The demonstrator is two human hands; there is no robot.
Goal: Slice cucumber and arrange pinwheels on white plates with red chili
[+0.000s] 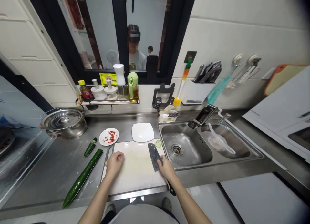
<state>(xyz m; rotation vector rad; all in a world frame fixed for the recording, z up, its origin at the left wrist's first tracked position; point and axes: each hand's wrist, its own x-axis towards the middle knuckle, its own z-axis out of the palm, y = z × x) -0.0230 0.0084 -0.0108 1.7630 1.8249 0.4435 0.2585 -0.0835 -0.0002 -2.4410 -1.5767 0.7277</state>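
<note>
The cleaver (152,155) is over the right side of the white cutting board (133,172), its broad face turned up toward the view and its long axis running from the far left of the blade back to the near right, where the dark handle shows below the wrist. The right hand (167,168) grips it at the rear of the blade, fingers closed with the thumb on the metal; whether the blade touches the board I cannot tell. Cucumber slices (158,143) lie in the board's far right corner, just beyond and right of the blade. The left hand (114,164) is over the board's left side, well apart from the cleaver, fingers loosely curled; I cannot tell whether they hold anything. It is the nearer hand to the long cucumber (83,178), which lies left of the board on the steel counter (48,167), slanting from near left to far right. Beyond that lies a shorter cucumber piece (89,149). A round plate (102,139) bearing red bits and a white square dish (142,132) stand behind the board; the sink (185,168) is to its right.
</note>
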